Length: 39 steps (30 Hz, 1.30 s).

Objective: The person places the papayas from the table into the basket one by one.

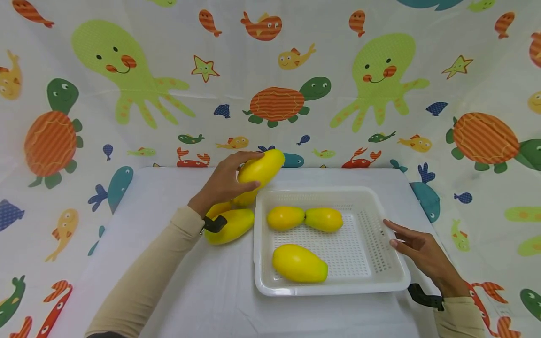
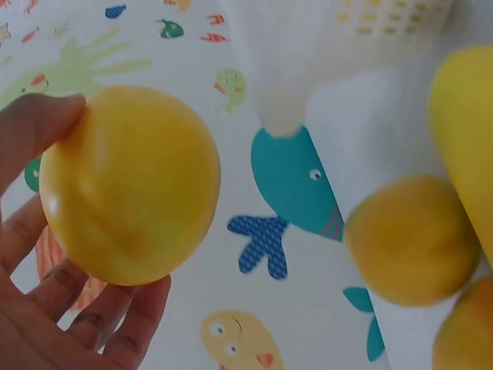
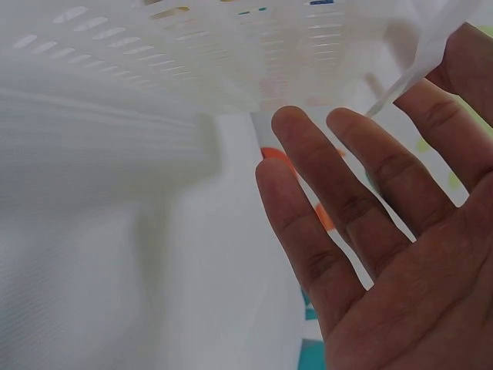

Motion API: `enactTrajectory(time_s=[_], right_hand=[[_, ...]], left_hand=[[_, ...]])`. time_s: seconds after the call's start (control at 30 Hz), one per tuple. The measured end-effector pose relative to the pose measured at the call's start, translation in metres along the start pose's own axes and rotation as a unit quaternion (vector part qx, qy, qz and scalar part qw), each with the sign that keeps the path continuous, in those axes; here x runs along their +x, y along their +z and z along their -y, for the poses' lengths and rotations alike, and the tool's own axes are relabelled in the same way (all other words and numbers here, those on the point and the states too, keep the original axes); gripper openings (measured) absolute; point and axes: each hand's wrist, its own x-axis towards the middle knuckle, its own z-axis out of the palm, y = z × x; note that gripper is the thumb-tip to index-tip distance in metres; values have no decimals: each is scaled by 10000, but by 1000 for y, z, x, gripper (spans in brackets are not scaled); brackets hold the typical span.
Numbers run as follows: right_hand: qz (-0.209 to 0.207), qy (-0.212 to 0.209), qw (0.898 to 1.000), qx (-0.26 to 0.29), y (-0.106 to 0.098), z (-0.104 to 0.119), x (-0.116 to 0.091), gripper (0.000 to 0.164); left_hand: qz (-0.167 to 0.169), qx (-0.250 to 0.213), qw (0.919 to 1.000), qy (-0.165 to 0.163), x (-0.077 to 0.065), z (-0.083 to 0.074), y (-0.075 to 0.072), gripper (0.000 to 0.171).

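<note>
My left hand [image 1: 228, 180] holds a long yellow fruit [image 1: 266, 168], papaya-like in shape, above the table at the basket's back left corner. In the left wrist view the fingers and thumb spread around its rounded yellow end [image 2: 131, 185]. Beneath that hand lie more such fruits [image 1: 230, 227], partly hidden by the hand and wrist. At the right rim of a white plastic basket [image 1: 331, 290], my right hand [image 1: 422, 251] rests with fingers extended. The right wrist view shows several straight fingers [image 3: 339, 193] outside the basket wall. Inside the basket, two smaller yellow fruits [image 1: 285, 218] meet end to end, with a larger one [image 1: 297, 263] nearer me.
The basket stands on a table with a white cloth [image 1: 211, 291]. Behind the table hangs a white curtain [image 1: 236, 94] printed with sea animals. Dark straps [image 1: 424, 298] sit at both wrists.
</note>
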Motion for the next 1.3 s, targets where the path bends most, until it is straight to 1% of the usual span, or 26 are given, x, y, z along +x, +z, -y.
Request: enactTrajectory(time_s=[0.23,0.43,0.53,0.63,0.73,0.9,1.17,1.3], right_hand=[[11,-36,10000,12,0,0,0,63],[15,-7,9999,-132,-1,-1,1,63],[27,-59,9999,-124,-1,-1,0,62],[40,-117,9999,-60,-1,0,0,62],[32,-120,9999,-31,-1,0,-1,62],[17,-85,10000,-49,-1,0,-1,62],[47,-78,9999,61,0,0,0,62],[20,-44,10000,29,0,0,0,62]], left_hand=[[421,-58,9983,405,2,-21,18,70],[782,-304,9940,696,0,-40,34,69],[1035,-396,9908,773,-1,-49,42,69],[1351,-446,9869,764,0,-54,51,69],[1645,-543,9816,798,1,-58,60,70],[2010,-728,9728,896,1,-59,76,68],[2519,-895,9603,800,-1,-60,96,70],[2744,-852,9547,775,1,-59,104,69]])
